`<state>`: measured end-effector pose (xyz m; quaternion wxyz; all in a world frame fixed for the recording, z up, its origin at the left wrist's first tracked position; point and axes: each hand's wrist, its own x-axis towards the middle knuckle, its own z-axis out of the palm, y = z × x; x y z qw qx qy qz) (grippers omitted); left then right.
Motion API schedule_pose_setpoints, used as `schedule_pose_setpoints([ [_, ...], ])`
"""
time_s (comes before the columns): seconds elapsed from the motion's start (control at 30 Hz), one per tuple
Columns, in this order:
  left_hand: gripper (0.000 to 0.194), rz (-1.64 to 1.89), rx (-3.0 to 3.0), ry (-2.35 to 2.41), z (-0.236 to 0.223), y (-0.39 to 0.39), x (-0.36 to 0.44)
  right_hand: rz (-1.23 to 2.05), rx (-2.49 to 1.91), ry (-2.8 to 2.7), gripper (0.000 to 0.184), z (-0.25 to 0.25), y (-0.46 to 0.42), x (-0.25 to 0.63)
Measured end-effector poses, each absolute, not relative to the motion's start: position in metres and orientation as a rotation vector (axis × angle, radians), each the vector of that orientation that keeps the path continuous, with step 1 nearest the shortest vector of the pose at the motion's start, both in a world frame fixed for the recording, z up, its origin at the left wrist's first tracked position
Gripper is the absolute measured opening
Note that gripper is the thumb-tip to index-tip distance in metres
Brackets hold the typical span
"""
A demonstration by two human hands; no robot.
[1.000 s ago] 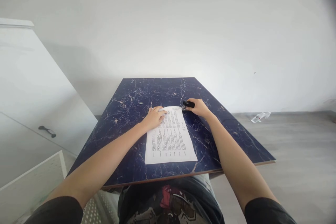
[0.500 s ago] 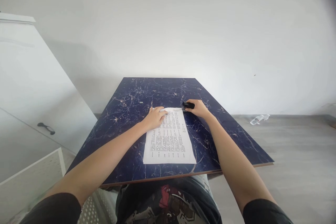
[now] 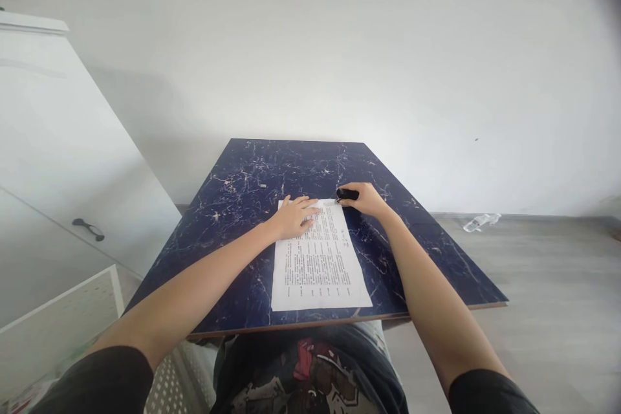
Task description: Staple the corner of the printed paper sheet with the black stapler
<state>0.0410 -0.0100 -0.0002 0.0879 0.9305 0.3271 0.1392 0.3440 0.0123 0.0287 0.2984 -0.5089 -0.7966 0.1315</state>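
Printed paper (image 3: 320, 265) lies on the dark blue marbled table (image 3: 242, 272); how many sheets it has I cannot tell. Spread over its upper left part, my left hand (image 3: 295, 217) rests with the fingers apart. At the paper's upper right corner is a black stapler (image 3: 348, 195). My right hand (image 3: 366, 199) grips it from the right, thumb on the near side and fingers on the far side. The stapler's front end meets the paper's corner, and part of its body is hidden in the hand.
A small grey piece, perhaps a strip of staples (image 3: 262, 185), lies farther back on the table. To the left stands a white cabinet (image 3: 63, 142) with a dark handle. Clear crumpled plastic (image 3: 481, 222) is on the floor at right, beside the wall.
The paper has slid slightly to the right and toward me, with my left hand shifting right and its fingers spreading. My right hand keeps the stapler at the corner.
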Motion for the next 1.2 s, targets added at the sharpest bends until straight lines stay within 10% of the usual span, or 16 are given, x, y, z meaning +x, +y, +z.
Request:
schedule_pose_setpoints([
  [1.2,0.056,0.234,2.729,0.816,0.006,-0.016,0.066,0.438,-1.295,-2.252,0.035,0.041,0.005,0.337],
])
